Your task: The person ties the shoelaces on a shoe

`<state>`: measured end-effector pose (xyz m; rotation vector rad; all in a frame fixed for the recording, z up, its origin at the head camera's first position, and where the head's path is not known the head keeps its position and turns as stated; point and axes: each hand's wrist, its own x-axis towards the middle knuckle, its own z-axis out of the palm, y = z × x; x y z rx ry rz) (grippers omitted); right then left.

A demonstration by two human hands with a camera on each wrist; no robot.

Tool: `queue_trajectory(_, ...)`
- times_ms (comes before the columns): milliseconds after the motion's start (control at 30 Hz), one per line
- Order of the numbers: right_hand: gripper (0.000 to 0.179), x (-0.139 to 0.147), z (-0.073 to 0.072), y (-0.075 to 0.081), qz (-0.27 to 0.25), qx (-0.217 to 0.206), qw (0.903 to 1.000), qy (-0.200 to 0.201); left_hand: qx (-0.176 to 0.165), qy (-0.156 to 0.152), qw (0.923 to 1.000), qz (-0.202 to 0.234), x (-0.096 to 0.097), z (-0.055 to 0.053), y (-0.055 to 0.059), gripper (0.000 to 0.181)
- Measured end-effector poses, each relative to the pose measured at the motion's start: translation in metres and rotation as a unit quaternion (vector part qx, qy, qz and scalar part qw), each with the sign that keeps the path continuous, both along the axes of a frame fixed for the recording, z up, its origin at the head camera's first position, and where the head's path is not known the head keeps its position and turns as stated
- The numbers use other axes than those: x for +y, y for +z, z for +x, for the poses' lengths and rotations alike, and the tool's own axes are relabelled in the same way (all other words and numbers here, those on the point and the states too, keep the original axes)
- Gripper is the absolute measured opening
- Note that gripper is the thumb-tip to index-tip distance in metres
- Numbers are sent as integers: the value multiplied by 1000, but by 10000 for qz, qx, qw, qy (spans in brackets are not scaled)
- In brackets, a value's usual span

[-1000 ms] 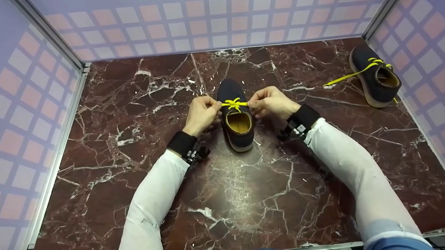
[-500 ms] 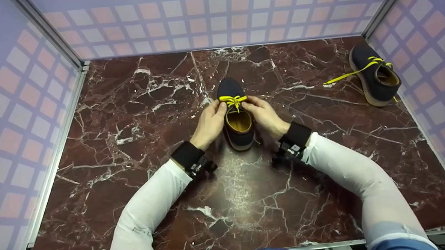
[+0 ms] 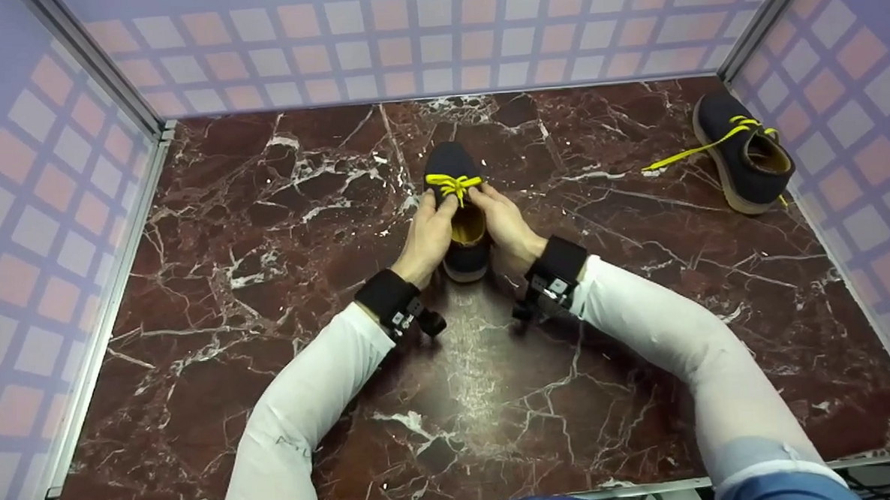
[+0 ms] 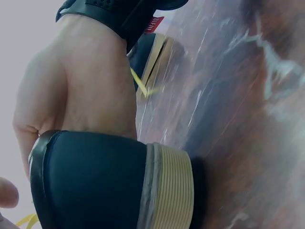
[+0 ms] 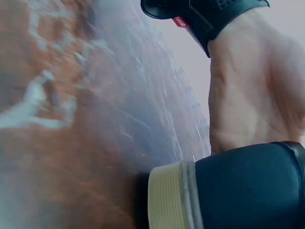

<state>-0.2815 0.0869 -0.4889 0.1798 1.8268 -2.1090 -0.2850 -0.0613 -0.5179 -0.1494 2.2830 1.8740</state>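
Observation:
A dark navy shoe [image 3: 450, 159] stands upright at mid-table, toe pointing away from me, its yellow laces [image 3: 453, 183] tied in a bow. Along its left side my left hand [image 3: 427, 243] grips the upper, thumb just below the bow. My right hand [image 3: 512, 230] holds the opposite side the same way. In the left wrist view, the shoe's heel [image 4: 95, 181] with its ribbed cream sole hides part of the right hand [image 4: 90, 86]. The right wrist view has the heel [image 5: 248, 186] in front of the left hand [image 5: 252, 90].
A second navy shoe [image 3: 745, 154] stands at the back right near the side wall, one yellow lace end [image 3: 674, 159] trailing left across the marbled table [image 3: 272, 408]. Patterned panels [image 3: 421, 44] enclose the back and both sides.
Both hands have let go of the lace loops they were pinching and now grip the shoe's sides. The shoe has shifted slightly away from me. The second shoe stays put.

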Motion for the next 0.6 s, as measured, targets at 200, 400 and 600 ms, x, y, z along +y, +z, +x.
queue_trajectory(200,64,-24,-23,-2,-234,43,9996,-178,-168,534,9984,-92,-14,-28,-1,83)
queue_trajectory(400,63,-48,-42,-3,-566,142,9974,-415,28,729,9973,-99,-26,-36,23,74)
queue_trajectory(600,66,-66,-57,-4,-573,138,9976,-377,-145,684,9951,705,-39,-39,39,71)
